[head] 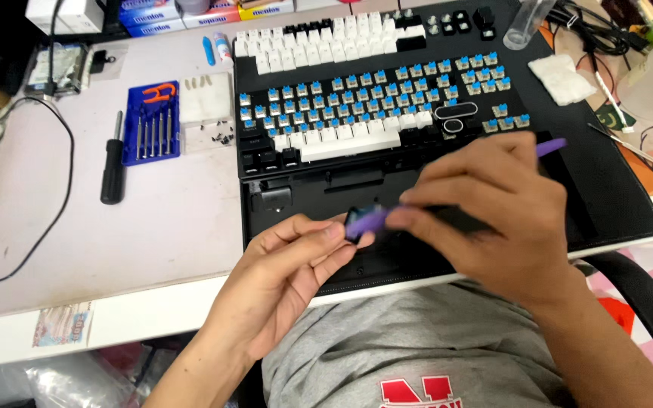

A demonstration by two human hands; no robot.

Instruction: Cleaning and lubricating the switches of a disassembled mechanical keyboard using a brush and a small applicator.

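Note:
My left hand (pixel 289 264) pinches a small black keycap (pixel 357 225) between thumb and fingers, low over the black desk mat (pixel 614 189). My right hand (pixel 493 211) grips a purple pen-shaped tool (pixel 376 219); its front end touches the keycap and its tail (pixel 552 146) pokes out past my knuckles. Beyond the hands lies a mechanical keyboard (pixel 372 113) with most caps removed, showing blue switches. A few white and black caps stay on along its lower rows.
Loose white and black keycaps (pixel 326 41) lie in rows behind the keyboard. A blue tray of small screwdrivers (pixel 151 125), a black driver handle (pixel 113 170), a black cable (pixel 17 189), a white pad (pixel 562 78) and a clear tube (pixel 523 26) surround it.

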